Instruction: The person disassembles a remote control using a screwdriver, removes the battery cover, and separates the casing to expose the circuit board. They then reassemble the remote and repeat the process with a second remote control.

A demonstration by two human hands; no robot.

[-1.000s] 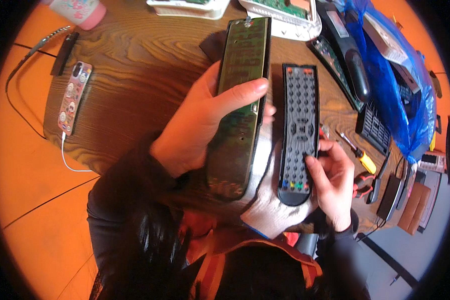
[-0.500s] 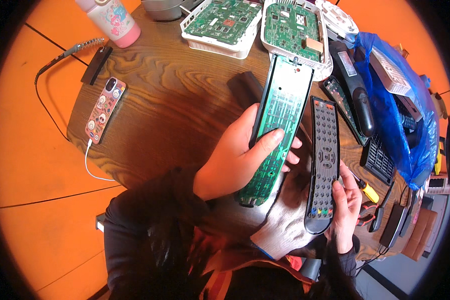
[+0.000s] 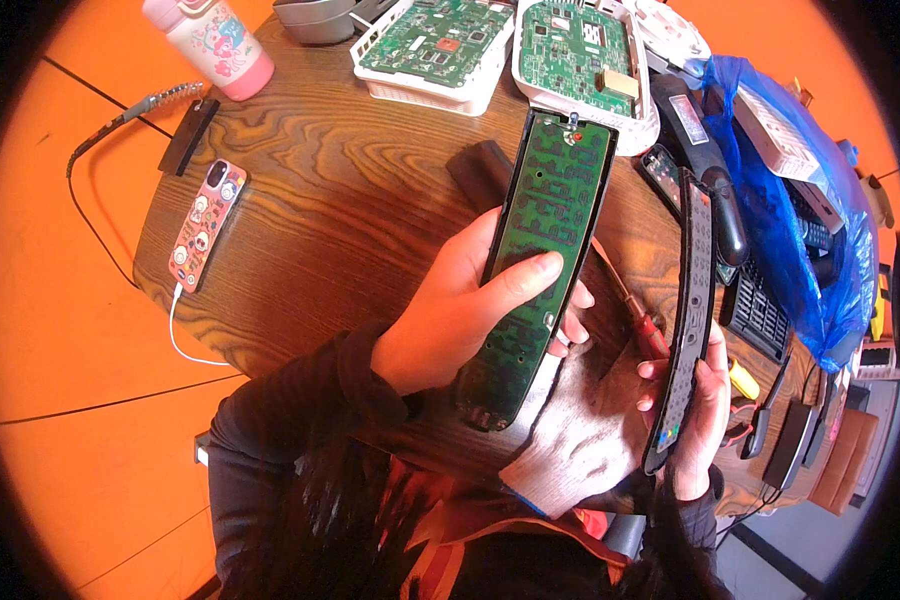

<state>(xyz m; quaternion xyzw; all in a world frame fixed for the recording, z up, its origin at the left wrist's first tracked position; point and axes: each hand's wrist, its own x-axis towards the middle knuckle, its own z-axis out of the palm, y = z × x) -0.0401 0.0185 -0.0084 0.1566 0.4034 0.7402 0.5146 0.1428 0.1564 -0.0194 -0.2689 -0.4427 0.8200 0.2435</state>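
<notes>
My left hand [image 3: 470, 300] grips the black half of a remote control with its green circuit board [image 3: 555, 215] facing up, thumb pressed on the board. In my right hand [image 3: 702, 410] is the remote's front cover with the rubber keypad [image 3: 692, 300], tilted so that it shows nearly edge-on. Between the two parts, a red-handled screwdriver [image 3: 650, 335] lies on the table. Below it is a pale grey fabric piece [image 3: 580, 440], perhaps a glove, at the table's near edge.
Two white casings with green boards, a left one [image 3: 435, 50] and a right one [image 3: 580, 55], stand at the back. A blue plastic bag [image 3: 760, 200] holds devices at right. A phone [image 3: 205, 225] on a cable and a pink bottle [image 3: 220, 50] are at left. Red-handled pliers [image 3: 738, 420] lie at right.
The keypad cover has moved right and turned edge-on, uncovering the screwdriver. My left hand has tilted the board slightly, and its bright glare is gone.
</notes>
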